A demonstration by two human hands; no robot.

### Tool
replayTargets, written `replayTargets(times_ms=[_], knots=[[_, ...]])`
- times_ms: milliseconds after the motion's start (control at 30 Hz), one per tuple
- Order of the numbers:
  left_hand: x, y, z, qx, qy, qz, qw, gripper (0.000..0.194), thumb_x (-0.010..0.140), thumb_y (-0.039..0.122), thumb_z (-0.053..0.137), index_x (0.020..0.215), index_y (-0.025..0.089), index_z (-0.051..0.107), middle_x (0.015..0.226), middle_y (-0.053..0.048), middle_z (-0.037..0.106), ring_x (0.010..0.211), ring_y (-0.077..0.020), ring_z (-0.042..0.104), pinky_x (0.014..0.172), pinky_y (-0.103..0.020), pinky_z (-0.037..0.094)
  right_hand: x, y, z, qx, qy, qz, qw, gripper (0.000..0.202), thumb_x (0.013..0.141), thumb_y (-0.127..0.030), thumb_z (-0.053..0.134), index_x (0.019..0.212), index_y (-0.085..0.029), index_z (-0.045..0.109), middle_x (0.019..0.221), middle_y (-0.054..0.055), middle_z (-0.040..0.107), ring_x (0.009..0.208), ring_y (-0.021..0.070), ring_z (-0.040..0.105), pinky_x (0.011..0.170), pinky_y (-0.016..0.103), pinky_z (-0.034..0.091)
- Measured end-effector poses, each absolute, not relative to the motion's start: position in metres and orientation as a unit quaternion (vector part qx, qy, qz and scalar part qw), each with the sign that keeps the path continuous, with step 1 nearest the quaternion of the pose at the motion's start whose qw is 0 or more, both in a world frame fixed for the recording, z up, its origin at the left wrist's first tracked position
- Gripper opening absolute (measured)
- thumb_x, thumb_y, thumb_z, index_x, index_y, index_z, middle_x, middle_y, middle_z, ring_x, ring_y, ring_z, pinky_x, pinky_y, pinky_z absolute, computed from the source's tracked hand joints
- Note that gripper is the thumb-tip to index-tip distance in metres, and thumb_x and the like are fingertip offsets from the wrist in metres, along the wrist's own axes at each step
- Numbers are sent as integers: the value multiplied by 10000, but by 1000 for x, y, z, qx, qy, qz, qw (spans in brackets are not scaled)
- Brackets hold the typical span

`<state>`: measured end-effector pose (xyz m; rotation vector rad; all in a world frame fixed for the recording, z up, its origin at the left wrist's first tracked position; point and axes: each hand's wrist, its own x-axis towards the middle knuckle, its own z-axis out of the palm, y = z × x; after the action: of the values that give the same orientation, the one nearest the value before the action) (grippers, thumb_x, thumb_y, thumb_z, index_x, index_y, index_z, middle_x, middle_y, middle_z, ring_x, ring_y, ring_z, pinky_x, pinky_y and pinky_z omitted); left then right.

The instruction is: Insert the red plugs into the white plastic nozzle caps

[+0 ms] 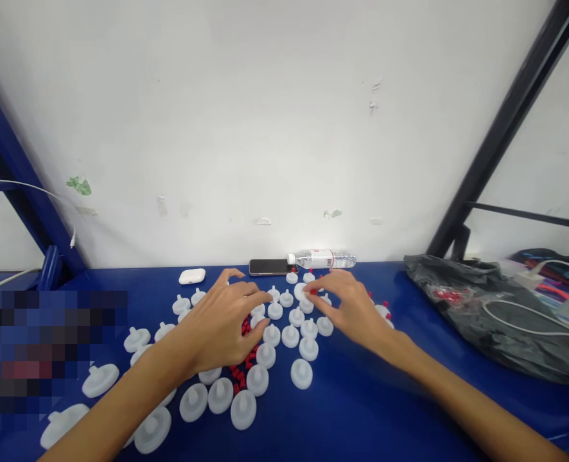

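Note:
My left hand (pixel 229 317) hovers palm down, fingers apart, above a pile of small red caps (pixel 239 375); nothing shows in its grasp. Around that pile lie many round white plastic lids with a short spout, one white lid (pixel 243 409) near the front. Thumb and index finger of my right hand (pixel 349 308) pinch a small red cap (pixel 314 292) at the spout of a white lid (pixel 301 290). Beyond it stand lids with red caps on their spouts, such as a capped lid (pixel 291 277). Others are partly covered by my right hand.
At the wall lie a black phone (pixel 270 267) and a clear water bottle (pixel 325 258). A white earphone case (pixel 192 276) is at the back left. On the right, a dark plastic bag (pixel 477 321) holds cables and a small bag of red pieces. Metal posts flank the blue tabletop (pixel 361 410).

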<state>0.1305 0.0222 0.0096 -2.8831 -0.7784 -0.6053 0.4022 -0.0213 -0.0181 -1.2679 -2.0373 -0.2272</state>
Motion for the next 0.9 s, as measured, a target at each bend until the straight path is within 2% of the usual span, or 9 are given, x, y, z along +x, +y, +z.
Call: replayTargets(times_ms=[67, 133, 300, 467, 567, 667, 733, 833, 900], knots=[[135, 20, 5, -945, -245, -213, 42, 428, 967, 312, 617, 1380, 202, 591, 1229, -105, 685, 1065, -280, 621, 1047, -534, 406, 388, -30, -22, -451, -809, -76, 369, 85, 976, -217, 688, 1049, -259, 700, 950, -23, 782, 876, 181, 698, 1029, 421, 438], [139, 19, 0, -948, -230, -218, 31, 502, 938, 294, 687, 1413, 197, 555, 1319, -121, 639, 1127, -297, 587, 996, -499, 438, 377, -37, -26, -401, -828, -57, 388, 90, 989, -199, 673, 1060, -254, 685, 952, -26, 776, 865, 164, 692, 1020, 405, 441], [146, 16, -8, -951, -210, -227, -16, 271, 968, 209, 638, 1238, 191, 661, 1001, -52, 707, 919, -230, 605, 913, -452, 453, 368, -47, -32, -346, -841, -21, 415, 210, 988, -194, 675, 1182, -260, 630, 1032, -6, 757, 911, 177, 669, 1005, 412, 448], [146, 8, 2, -918, -284, -264, -85, 399, 989, 352, 629, 1375, 254, 613, 1044, -48, 742, 929, -232, 642, 878, -435, 500, 370, -47, -35, -406, -818, 7, 407, 490, 913, -253, 772, 1343, -310, 544, 1228, 49, 647, 1105, 244, 606, 946, 413, 499], [148, 0, 14, -911, -290, -239, -171, 294, 994, 445, 611, 1258, 343, 688, 973, 37, 759, 826, -163, 666, 782, -314, 530, 371, -46, -35, -409, -812, 14, 417, 424, 922, -267, 760, 1294, -313, 560, 1185, 46, 637, 1070, 246, 609, 924, 415, 509], [151, -4, 20, -901, -282, -206, -258, 236, 1018, 469, 553, 1093, 336, 733, 794, 79, 692, 681, -117, 614, 628, -234, 494, 370, -46, -34, -412, -805, 19, 427, 267, 952, -271, 719, 1185, -283, 589, 1068, 33, 654, 975, 236, 621, 853, 397, 518], [151, -4, 20, -897, -293, -211, -256, 274, 1037, 482, 502, 1056, 324, 726, 824, 70, 680, 717, -120, 619, 653, -242, 501, 370, -46, -33, -415, -802, 25, 428, 252, 960, -292, 712, 1181, -274, 591, 1048, 32, 664, 954, 231, 631, 830, 386, 523], [150, -1, 16, -895, -310, -245, -209, 320, 1057, 498, 439, 1187, 316, 667, 1063, 21, 683, 927, -158, 643, 819, -309, 516, 370, -44, -32, -396, -812, 16, 427, 288, 974, -296, 698, 1238, -272, 587, 1153, 47, 695, 1048, 233, 655, 894, 389, 526], [149, 1, 13, -899, -311, -262, -165, 330, 1048, 493, 455, 1220, 270, 628, 1122, -22, 650, 979, -193, 619, 851, -358, 497, 370, -43, -32, -376, -822, -13, 427, 310, 980, -273, 694, 1269, -269, 584, 1206, 50, 718, 1105, 234, 664, 956, 400, 511]])
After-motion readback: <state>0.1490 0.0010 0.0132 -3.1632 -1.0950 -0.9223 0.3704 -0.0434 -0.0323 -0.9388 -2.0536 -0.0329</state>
